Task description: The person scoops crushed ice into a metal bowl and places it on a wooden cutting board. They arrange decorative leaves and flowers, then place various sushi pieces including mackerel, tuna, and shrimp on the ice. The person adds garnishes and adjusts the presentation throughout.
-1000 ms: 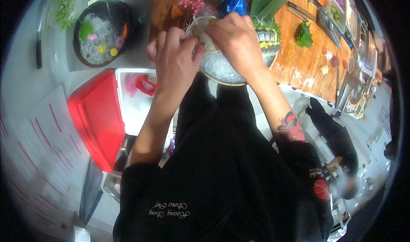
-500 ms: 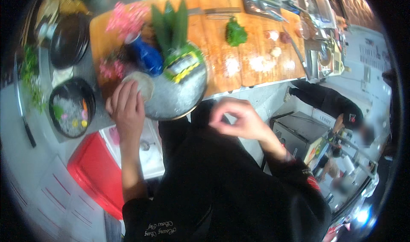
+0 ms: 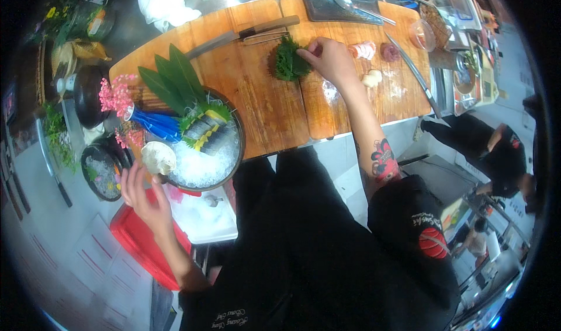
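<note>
Out over the cutting board (image 3: 257, 97), my right hand (image 3: 333, 62) pinches the edge of a small pile of frilly green leaves (image 3: 287, 59). My left hand (image 3: 147, 199) is open, its fingers spread just beside a pale scallop-like shell (image 3: 158, 157). That shell rests at the left of a round dark-rimmed dish of crushed ice (image 3: 204, 170). Also on the dish are silvery fish slices (image 3: 204, 135) with yellow strips, set against green leaves, and long pointed leaves (image 3: 175, 77) standing behind. A blue vase (image 3: 155, 125) with pink flowers (image 3: 117, 92) leans at the dish's left.
Behind the leaves lies a knife (image 3: 251, 32). A second long blade (image 3: 412, 68) lies at the board's right, near pink slices (image 3: 363, 50) and a pale lump (image 3: 371, 77). A dark tray (image 3: 339, 8) holds a spoon. A red cooler (image 3: 137, 237) stands below left; another person (image 3: 485, 150) is at right.
My view has shifted. My left hand has come off the shell and opened. My right hand has moved from in front of my body up to the green leaves and taken hold of their edge.
</note>
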A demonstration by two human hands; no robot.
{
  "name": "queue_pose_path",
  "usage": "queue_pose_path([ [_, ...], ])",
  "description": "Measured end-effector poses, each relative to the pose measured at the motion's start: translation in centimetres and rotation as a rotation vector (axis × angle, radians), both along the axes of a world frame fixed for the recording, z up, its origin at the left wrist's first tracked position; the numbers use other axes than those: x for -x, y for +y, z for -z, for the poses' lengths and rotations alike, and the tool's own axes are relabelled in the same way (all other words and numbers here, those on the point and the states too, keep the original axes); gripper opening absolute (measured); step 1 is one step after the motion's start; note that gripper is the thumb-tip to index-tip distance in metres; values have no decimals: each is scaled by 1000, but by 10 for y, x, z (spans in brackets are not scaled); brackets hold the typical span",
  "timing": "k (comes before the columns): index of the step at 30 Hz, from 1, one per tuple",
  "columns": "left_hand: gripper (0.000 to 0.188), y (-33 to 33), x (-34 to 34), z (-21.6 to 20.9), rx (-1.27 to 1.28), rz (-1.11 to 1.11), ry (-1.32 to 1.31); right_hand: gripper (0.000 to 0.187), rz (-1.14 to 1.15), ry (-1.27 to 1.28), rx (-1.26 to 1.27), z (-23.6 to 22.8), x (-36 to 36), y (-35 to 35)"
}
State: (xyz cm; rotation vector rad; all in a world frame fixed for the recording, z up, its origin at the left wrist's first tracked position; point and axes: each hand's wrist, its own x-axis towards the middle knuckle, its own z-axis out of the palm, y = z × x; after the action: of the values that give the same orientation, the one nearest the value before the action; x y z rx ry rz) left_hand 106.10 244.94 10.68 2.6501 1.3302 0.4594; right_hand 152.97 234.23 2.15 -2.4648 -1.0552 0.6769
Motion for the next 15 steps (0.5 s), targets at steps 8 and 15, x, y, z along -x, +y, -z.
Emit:
queue_pose_path([
  [8, 25, -62, -44, -20, 284, -142, -482, 16, -63, 50, -491, 11, -12, -16],
  [15, 69, -59, -118, -21, 633, 175, -669, 25, -268, 645, -507, -81, 49, -13],
])
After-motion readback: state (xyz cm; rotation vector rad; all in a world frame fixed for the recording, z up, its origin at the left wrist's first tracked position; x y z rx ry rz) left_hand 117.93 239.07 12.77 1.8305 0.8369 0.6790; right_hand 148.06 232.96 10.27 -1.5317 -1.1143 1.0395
